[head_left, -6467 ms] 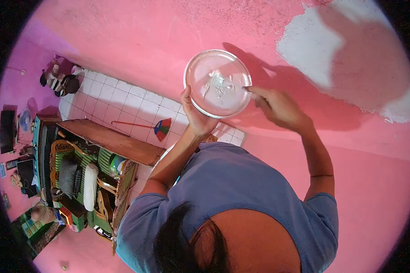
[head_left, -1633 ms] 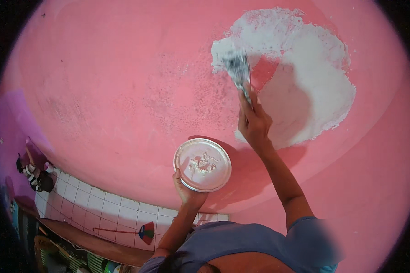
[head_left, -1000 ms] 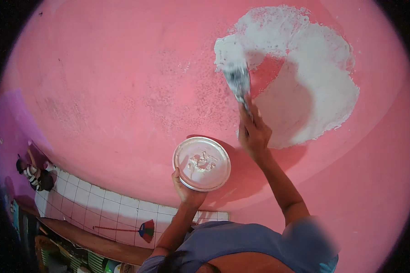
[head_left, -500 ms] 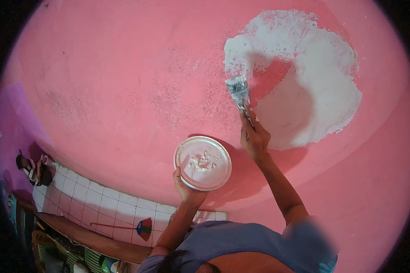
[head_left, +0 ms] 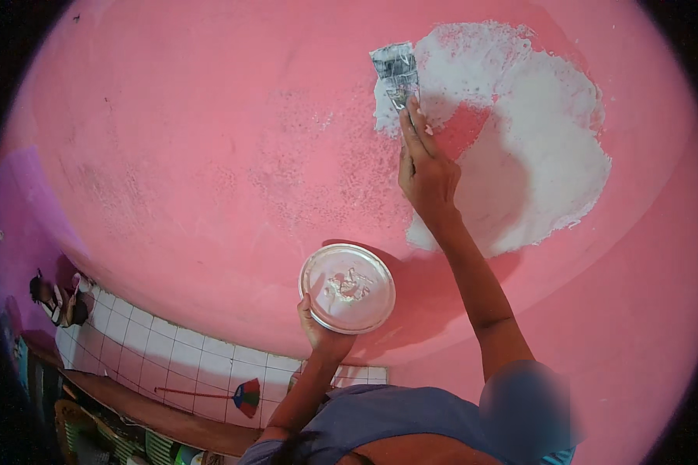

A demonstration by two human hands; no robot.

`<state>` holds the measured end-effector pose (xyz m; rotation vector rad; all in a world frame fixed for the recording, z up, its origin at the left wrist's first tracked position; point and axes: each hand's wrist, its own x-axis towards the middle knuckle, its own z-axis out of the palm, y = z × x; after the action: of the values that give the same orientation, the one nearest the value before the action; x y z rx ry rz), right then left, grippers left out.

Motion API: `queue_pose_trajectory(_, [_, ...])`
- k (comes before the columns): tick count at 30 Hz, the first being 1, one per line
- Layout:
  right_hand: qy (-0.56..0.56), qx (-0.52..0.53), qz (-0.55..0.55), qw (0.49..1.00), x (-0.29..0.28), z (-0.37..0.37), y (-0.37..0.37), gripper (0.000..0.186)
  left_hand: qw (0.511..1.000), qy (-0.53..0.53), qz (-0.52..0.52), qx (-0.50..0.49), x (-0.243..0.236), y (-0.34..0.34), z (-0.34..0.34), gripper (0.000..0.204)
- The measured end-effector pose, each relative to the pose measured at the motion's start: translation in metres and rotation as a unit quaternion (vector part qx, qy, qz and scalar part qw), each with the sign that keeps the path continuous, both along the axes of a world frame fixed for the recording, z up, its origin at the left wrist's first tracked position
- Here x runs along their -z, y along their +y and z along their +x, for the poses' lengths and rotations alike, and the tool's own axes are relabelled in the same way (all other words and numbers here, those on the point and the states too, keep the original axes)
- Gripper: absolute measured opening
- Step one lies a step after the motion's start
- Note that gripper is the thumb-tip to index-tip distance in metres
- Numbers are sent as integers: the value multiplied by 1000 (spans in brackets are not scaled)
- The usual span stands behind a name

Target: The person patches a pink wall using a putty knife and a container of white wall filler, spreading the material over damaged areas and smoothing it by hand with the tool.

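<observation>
My right hand (head_left: 430,174) is closed round the handle of a putty knife (head_left: 396,71), its wide blade up against the pink wall (head_left: 186,139). The blade lies at the upper left edge of a white putty patch (head_left: 554,147) spread in a rough ring, with bare pink showing in its middle. Lower down, my left hand (head_left: 324,332) grips a round white lid (head_left: 347,314) by its near rim, thumb on the edge. A lump of putty (head_left: 349,285) sits on the middle of the lid.
Rough, speckled paint (head_left: 287,170) marks the wall left of the patch. Below on the white tiled floor (head_left: 202,349) lies a broom (head_left: 246,397) with a coloured head. A person (head_left: 58,301) sits at the far left. A long wooden edge (head_left: 147,409) runs along the lower left.
My right hand has moved the putty knife upward along the patch's left edge. My left hand and the lid have shifted slightly down in the picture.
</observation>
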<state>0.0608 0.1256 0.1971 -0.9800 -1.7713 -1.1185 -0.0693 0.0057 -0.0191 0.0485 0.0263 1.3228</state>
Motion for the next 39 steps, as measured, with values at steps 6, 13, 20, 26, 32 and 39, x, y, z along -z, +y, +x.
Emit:
queue_pose_trajectory(6, [-19, -2, -19, 1000, 27, 17, 2, 43, 1000, -4, 4, -1, 8, -1, -1, 66])
queue_pose_trajectory(13, [-11, 7, -70, 997, 54, 38, -28, 43, 999, 4, -25, -22, -7, -4, -2, 65])
queue_pose_trajectory(20, [-7, -15, -5, 1000, 11, 15, -20, 44, 1000, 13, -5, -18, -4, -3, -1, 67])
queue_pose_trajectory(26, [1, 12, -23, 1000, 5, 5, -8, 45, 1000, -6, -18, -3, 3, -3, 0, 67])
queue_pose_trajectory(32, [10, -13, -78, 997, 83, 48, -25, 46, 1000, -1, -13, -4, 3, -2, 0, 66])
queue_pose_trajectory(39, [28, -43, -50, 997, 24, 4, -27, 45, 1000, 4, -11, 5, -3, 0, -5, 67])
